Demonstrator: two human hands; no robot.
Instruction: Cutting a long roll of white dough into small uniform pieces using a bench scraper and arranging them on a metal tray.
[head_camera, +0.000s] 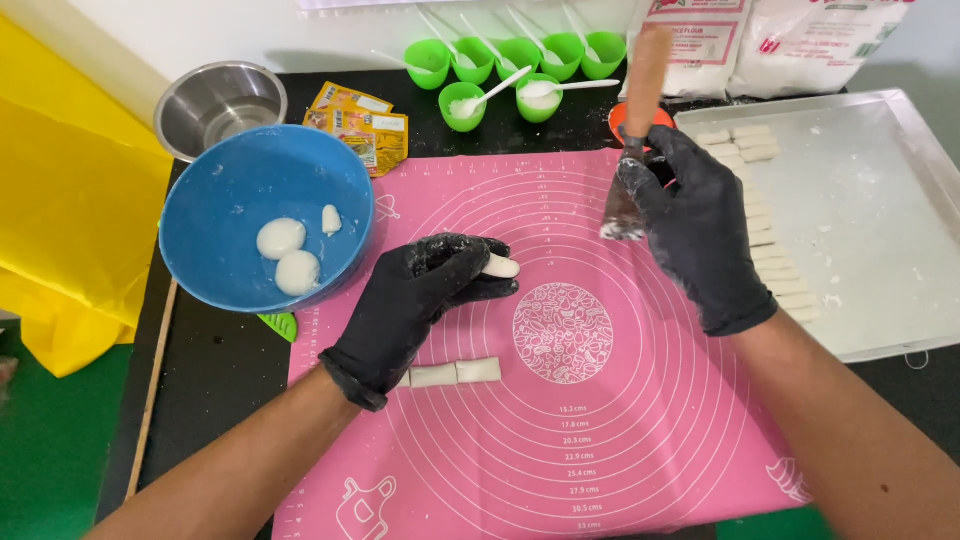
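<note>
Black-gloved left hand (420, 300) pinches a white dough piece (500, 266) over the pink mat (600, 420), fingers closed | right hand (700, 230) grips the wooden-handled scraper (635, 150), blade lifted clear | cut pieces (450, 373) wait below, tray (870, 200) close for loading.

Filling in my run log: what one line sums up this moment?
left hand: holds white dough piece | right hand: grips wooden-handled scraper | pink silicone mat: two cut dough pieces
</note>
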